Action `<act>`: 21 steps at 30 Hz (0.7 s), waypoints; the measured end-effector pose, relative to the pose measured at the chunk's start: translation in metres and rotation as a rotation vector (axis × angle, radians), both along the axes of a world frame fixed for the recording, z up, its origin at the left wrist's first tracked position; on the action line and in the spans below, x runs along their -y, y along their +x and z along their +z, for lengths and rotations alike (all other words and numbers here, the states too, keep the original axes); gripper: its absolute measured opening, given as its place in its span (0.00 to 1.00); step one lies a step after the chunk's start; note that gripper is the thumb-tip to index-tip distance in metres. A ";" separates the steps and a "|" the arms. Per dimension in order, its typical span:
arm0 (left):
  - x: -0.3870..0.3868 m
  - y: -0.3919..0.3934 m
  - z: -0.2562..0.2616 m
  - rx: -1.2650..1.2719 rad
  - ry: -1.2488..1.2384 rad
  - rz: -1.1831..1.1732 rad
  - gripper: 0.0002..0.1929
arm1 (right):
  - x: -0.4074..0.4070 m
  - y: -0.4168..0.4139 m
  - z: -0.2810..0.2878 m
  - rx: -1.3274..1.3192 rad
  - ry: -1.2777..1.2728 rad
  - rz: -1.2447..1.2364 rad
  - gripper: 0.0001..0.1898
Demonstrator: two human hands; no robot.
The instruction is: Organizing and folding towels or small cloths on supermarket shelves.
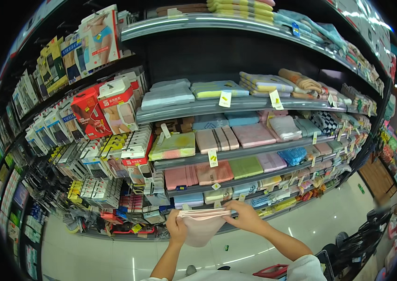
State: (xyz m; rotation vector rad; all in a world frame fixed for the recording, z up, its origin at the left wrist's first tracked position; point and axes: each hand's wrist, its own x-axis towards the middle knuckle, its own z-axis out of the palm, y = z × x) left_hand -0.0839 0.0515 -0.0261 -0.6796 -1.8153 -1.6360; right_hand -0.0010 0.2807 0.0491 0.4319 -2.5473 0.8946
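Observation:
A pale pink folded towel (202, 228) hangs between my two hands, its folded layers showing along the top edge. My left hand (178, 226) grips its left upper corner. The right upper corner is pinched in my right hand (242, 217). Just beyond are shelves of folded towels: a pink towel (181, 177), a coral towel (214, 172) and a green towel (245, 166) lie side by side. One shelf lower are a blue towel (188, 199) and a cream towel (218, 195). Paper tags hang from several shelf edges.
Boxed underwear (119, 105) hangs on hooks to the left of the towels. A metal shelf edge (240, 105) curves across the middle. Below is a glossy tiled floor (96, 256). Black plastic-covered goods (359, 232) stand at the lower right, near a red handle (272, 271).

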 end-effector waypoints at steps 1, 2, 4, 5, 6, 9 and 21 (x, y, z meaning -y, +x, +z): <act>-0.007 0.005 0.001 -0.003 -0.014 0.000 0.18 | -0.007 0.004 -0.009 0.152 -0.212 -0.003 0.10; -0.012 0.010 0.003 -0.009 -0.028 0.026 0.18 | -0.014 0.006 -0.021 0.128 -0.237 0.007 0.13; -0.021 0.022 0.004 0.000 -0.055 0.055 0.18 | -0.020 0.017 -0.007 0.203 -0.279 -0.025 0.14; -0.023 0.029 0.008 0.049 -0.048 0.070 0.18 | -0.023 0.023 -0.004 0.277 -0.308 -0.059 0.16; -0.025 0.033 0.015 0.094 -0.040 0.082 0.17 | -0.030 0.026 -0.007 0.243 -0.326 -0.006 0.21; -0.022 0.033 0.033 0.121 -0.027 0.013 0.16 | -0.036 0.035 0.035 0.260 -0.458 0.145 0.25; -0.073 -0.026 -0.004 1.427 0.599 -0.893 0.36 | -0.052 -0.027 -0.056 0.583 -1.555 0.180 0.32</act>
